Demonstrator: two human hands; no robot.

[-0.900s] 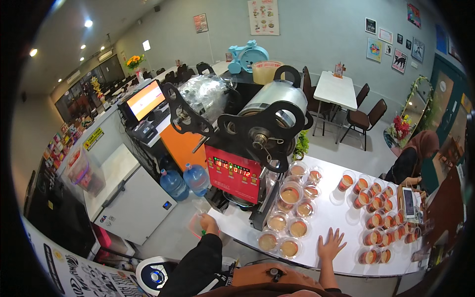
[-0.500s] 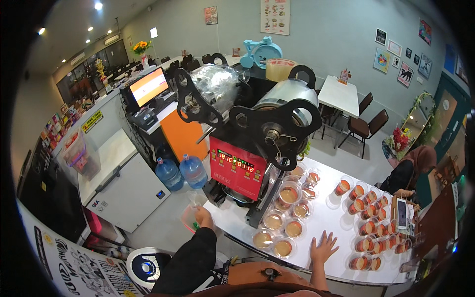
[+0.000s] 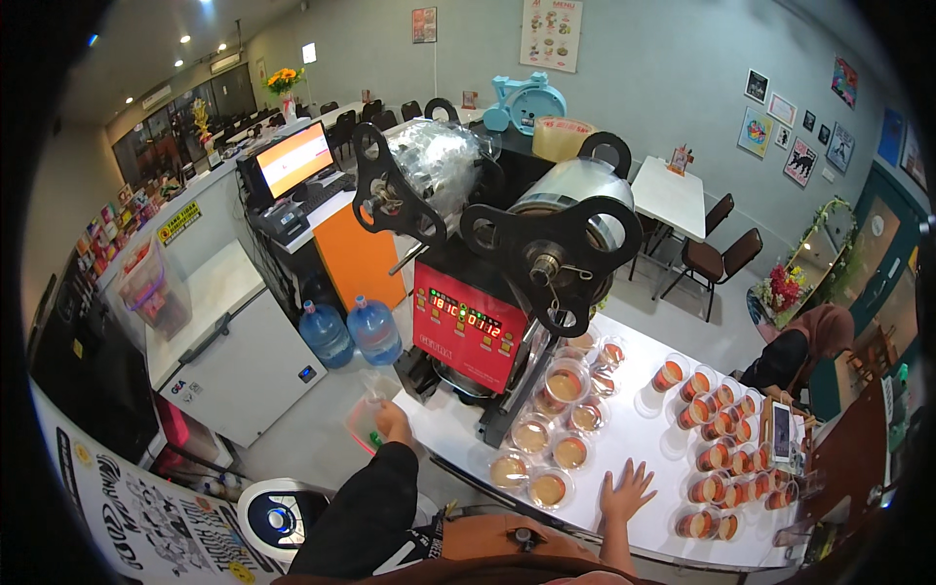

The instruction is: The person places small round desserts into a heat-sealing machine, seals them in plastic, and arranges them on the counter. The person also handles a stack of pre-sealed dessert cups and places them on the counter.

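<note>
My left hand [image 3: 393, 423] is off the left end of the white counter, beside a pinkish container [image 3: 363, 425]. Its fingers are curled, and clear plastic [image 3: 375, 387] shows just past them; what exactly they hold is too small to tell. Spread flat on the counter [image 3: 624, 409], my right hand [image 3: 625, 493] has its fingers apart and nothing in it. Several clear cups of brownish drink [image 3: 570, 450] stand between that hand and the cup sealing machine [image 3: 460, 331], which has a red panel. More cups with orange-brown contents [image 3: 715, 456] stand in rows to the right.
Film rolls [image 3: 570, 185] sit on black holders atop the machine. Two blue water bottles [image 3: 374, 331] and a white chest freezer [image 3: 239, 370] are at left. A round-topped white bin [image 3: 279, 522] stands near my left forearm. Another person [image 3: 799, 351] is at the far right, beside a tablet [image 3: 782, 432].
The whole view has shifted slightly, with the counter and cups now a little further left in it. My right hand stays spread on the counter; my left hand remains beside the pinkish container.
</note>
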